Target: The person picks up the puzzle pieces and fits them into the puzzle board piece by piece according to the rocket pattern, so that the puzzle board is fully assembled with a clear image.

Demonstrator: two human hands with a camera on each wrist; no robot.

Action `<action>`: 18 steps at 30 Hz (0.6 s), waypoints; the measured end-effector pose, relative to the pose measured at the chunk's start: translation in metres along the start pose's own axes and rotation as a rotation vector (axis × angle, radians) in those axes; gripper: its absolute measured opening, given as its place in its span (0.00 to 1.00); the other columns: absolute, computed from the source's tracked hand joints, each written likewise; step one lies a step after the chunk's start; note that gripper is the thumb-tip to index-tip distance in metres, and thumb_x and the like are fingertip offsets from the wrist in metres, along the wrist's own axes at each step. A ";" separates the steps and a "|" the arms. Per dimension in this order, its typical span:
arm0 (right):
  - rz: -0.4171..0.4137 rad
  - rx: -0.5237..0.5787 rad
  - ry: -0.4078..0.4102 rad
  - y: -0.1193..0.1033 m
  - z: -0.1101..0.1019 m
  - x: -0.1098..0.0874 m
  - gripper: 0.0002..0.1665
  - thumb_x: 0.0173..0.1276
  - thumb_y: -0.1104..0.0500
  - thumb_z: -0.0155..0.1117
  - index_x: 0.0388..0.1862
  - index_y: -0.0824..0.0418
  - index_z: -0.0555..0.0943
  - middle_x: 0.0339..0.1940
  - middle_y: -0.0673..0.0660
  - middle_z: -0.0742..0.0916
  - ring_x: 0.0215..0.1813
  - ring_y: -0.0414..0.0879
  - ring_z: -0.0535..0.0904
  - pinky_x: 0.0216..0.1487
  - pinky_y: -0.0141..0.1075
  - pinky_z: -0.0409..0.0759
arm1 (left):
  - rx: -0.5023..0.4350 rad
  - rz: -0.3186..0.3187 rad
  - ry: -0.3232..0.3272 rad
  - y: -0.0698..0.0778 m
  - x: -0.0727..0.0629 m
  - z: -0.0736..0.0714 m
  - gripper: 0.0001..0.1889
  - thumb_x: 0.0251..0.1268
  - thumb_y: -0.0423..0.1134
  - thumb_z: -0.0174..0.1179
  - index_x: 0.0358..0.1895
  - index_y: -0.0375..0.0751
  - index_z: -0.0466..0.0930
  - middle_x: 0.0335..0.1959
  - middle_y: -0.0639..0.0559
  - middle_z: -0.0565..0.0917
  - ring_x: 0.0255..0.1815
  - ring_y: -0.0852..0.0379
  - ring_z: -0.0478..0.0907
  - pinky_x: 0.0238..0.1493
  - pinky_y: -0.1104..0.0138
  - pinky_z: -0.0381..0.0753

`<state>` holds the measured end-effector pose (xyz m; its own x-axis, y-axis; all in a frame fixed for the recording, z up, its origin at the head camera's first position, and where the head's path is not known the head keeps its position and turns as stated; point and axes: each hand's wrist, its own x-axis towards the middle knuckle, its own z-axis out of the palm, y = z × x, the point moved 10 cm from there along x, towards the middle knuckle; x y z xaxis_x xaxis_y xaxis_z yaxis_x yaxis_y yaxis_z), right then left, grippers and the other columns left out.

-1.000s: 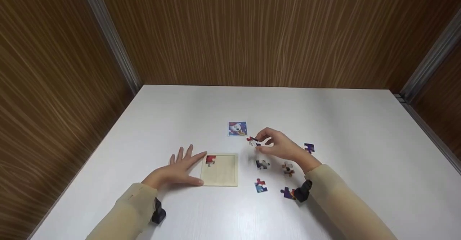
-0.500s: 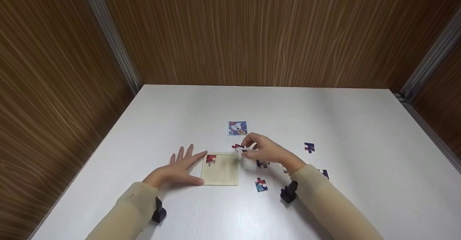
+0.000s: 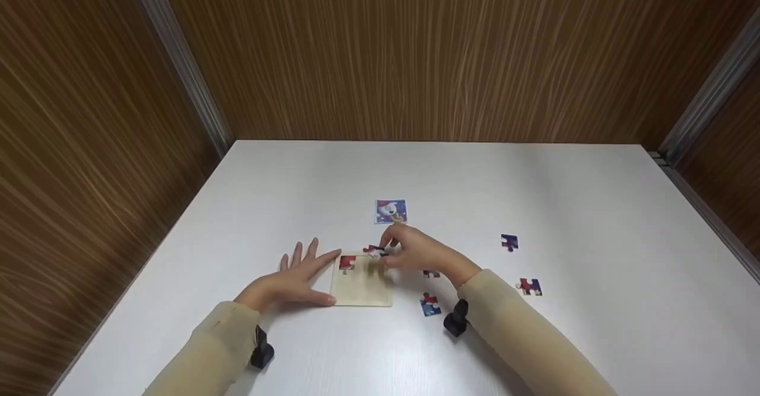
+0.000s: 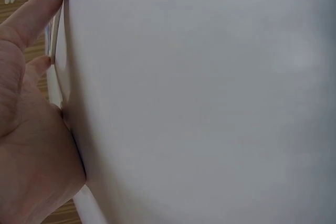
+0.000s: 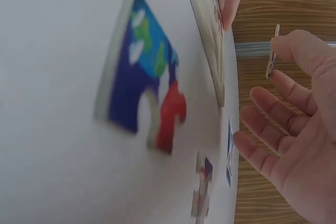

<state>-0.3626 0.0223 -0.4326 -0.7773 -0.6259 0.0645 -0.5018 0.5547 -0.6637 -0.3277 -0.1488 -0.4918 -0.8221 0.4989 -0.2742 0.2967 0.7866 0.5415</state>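
Note:
My right hand (image 3: 409,249) pinches a red, white and dark jigsaw piece (image 3: 375,252) between thumb and forefinger. It holds the piece over the upper part of a square wooden puzzle frame (image 3: 359,298). In the right wrist view the pinched jigsaw piece (image 5: 272,52) shows edge-on, raised off the table. A red corner piece (image 3: 347,262) lies in the frame's upper left corner. With fingers spread, my left hand (image 3: 291,280) rests on the table, thumb and forefinger touching the frame's left edge.
Right of the frame lie a red and blue piece (image 3: 430,304) and a partly covered grey piece (image 3: 431,273). Farther right are a purple piece (image 3: 509,242) and a red and purple piece (image 3: 530,287). A small picture card (image 3: 390,211) lies behind the frame.
My right hand has moved left and nearer with the pinched jigsaw piece, from beside the picture card to over the frame. My left hand has stayed in place.

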 end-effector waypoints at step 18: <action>0.062 -0.172 -0.044 -0.005 0.023 0.013 0.17 0.57 0.57 0.69 0.41 0.64 0.78 0.35 0.51 0.76 0.38 0.43 0.72 0.42 0.36 0.76 | 0.012 -0.013 0.009 0.000 0.000 0.001 0.51 0.45 0.66 0.64 0.74 0.60 0.48 0.73 0.37 0.28 0.69 0.35 0.18 0.62 0.40 0.22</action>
<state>-0.3614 -0.0016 -0.4455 -0.7935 -0.6085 -0.0079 -0.5135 0.6765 -0.5279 -0.3272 -0.1482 -0.4926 -0.8305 0.4849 -0.2741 0.2915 0.7977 0.5279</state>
